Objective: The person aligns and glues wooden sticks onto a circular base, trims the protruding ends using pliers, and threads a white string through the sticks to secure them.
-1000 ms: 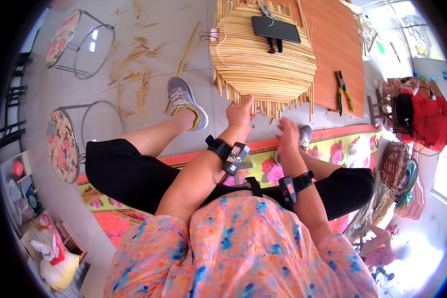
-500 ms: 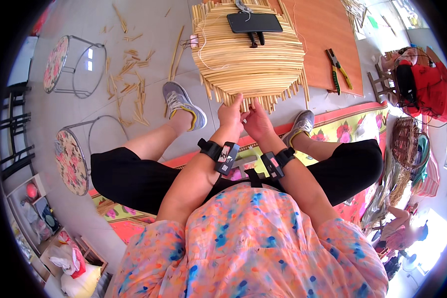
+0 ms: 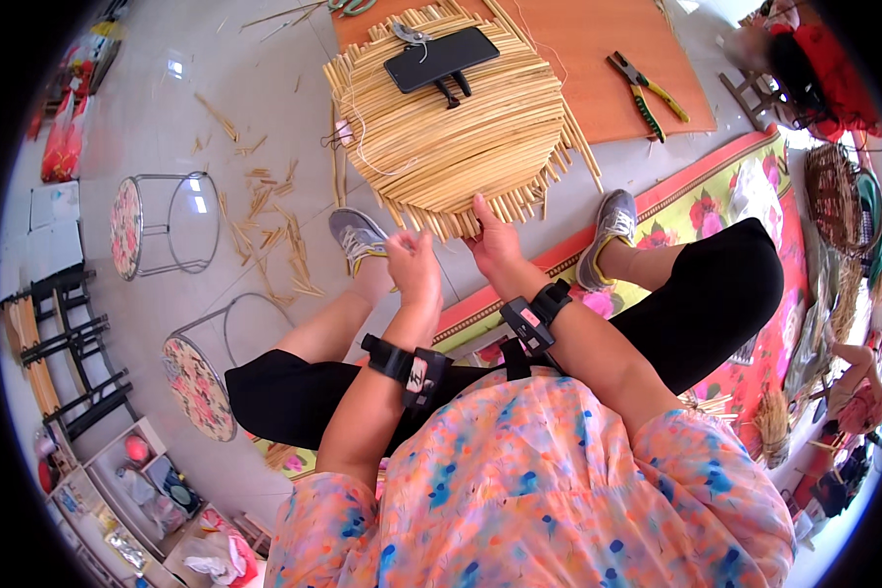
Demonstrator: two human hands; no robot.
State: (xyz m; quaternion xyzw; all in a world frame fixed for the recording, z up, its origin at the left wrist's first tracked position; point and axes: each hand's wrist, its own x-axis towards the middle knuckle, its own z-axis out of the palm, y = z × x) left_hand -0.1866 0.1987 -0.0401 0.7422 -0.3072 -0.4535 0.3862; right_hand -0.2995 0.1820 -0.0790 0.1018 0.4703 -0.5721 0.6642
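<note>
A round panel of straw-coloured sticks (image 3: 470,147) lies in front of me, its stick ends jutting unevenly around the edge. My right hand (image 3: 497,243) grips its near edge, thumb on top and the other fingers underneath. Just left of that edge, apart from the panel, my left hand (image 3: 416,269) is closed with curled fingers; whatever they pinch is too small to make out. On the panel rest a black phone (image 3: 441,59), a black clip (image 3: 452,88), a grey-handled tool (image 3: 412,35) and a loose white thread (image 3: 363,137).
Yellow-and-green pliers (image 3: 647,93) lie on the orange board (image 3: 598,29). Cut stick pieces (image 3: 265,211) are scattered on the tiled floor at left, near two flowered stools (image 3: 196,387). A wicker basket (image 3: 833,196) stands at right, and another person (image 3: 862,387) sits farther down that side.
My left hand has drawn back from the panel's edge, down and left, away from my right hand. The right hand stays at the edge. The whole view has turned somewhat.
</note>
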